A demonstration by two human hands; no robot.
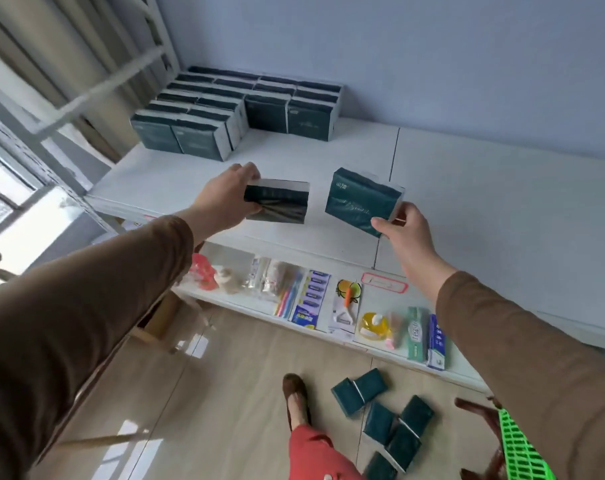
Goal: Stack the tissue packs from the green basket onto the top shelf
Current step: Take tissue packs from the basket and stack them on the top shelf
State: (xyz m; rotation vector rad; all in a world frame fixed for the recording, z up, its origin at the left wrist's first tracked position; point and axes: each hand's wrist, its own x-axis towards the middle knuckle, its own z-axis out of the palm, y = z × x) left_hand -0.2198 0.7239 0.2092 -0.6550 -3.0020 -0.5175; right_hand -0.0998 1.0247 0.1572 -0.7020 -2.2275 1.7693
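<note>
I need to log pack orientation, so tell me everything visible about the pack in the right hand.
The pack is a dark teal block in glossy soft wrap with faint pale lettering on its broad face and a white end. It is tilted, broad face toward the camera, held above the top shelf. The right hand pinches its lower right corner; nothing else touches it.

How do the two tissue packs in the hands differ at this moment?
The left hand grips the left pack by its end, lying nearly level; the right hand pinches the right pack at its lower corner, tilted, showing its printed face. Both are dark green, over the top shelf.
</note>
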